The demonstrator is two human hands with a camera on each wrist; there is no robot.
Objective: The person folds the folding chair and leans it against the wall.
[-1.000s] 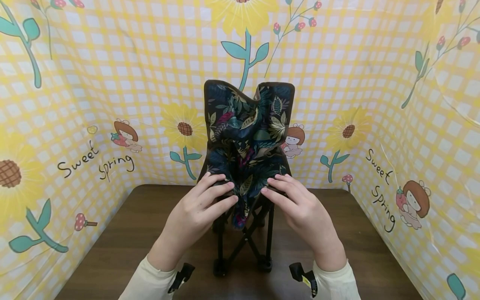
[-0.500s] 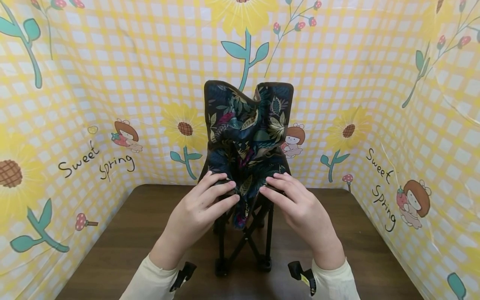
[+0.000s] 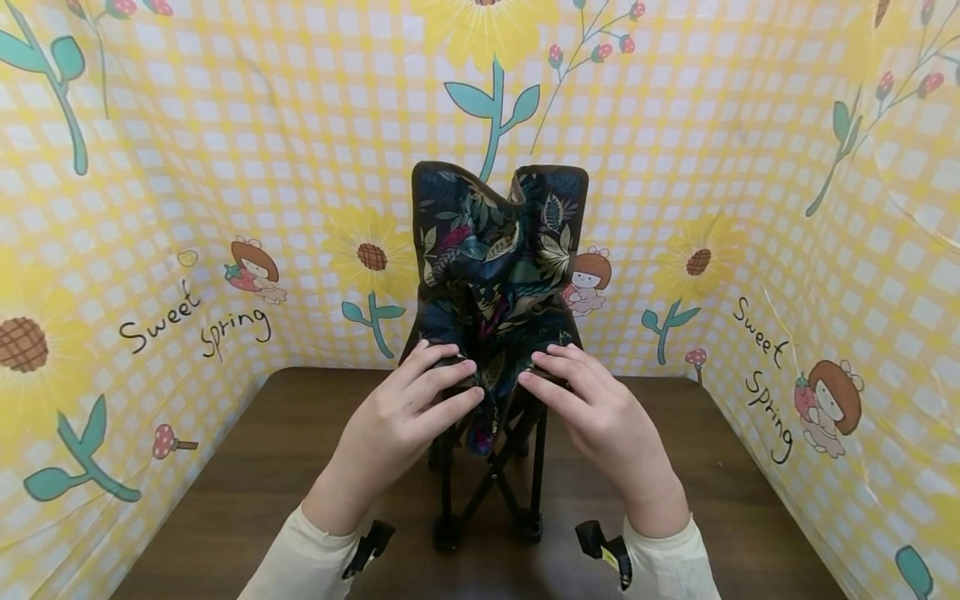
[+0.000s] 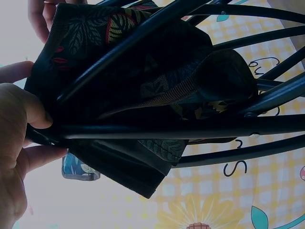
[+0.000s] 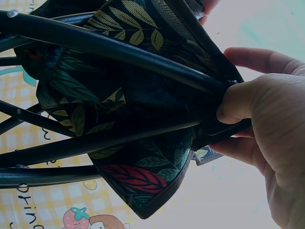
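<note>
A folding camp chair (image 3: 491, 275) with dark leaf-print fabric stands upright, partly folded, its back and seat creased down the middle. Its crossed black legs (image 3: 495, 478) rest on the table. My left hand (image 3: 401, 425) grips the front left corner of the seat, fingers over the top. In the left wrist view the thumb (image 4: 40, 112) presses the corner where black tubes meet. My right hand (image 3: 603, 421) holds the front right corner likewise, its thumb (image 5: 233, 102) against the tube ends in the right wrist view. The rear legs are mostly hidden.
The brown wooden table (image 3: 247, 500) lies beneath the chair. A yellow checked sheet (image 3: 637, 150) with flowers and lettering hangs behind and on both sides. A black strap mount (image 3: 369, 548) sits at the left wrist, another mount (image 3: 603, 550) at the right.
My hands have come very slightly closer together, the left one shifting a little to the right. The chair's front left leg has moved slightly inward. Both grips stay the same.
</note>
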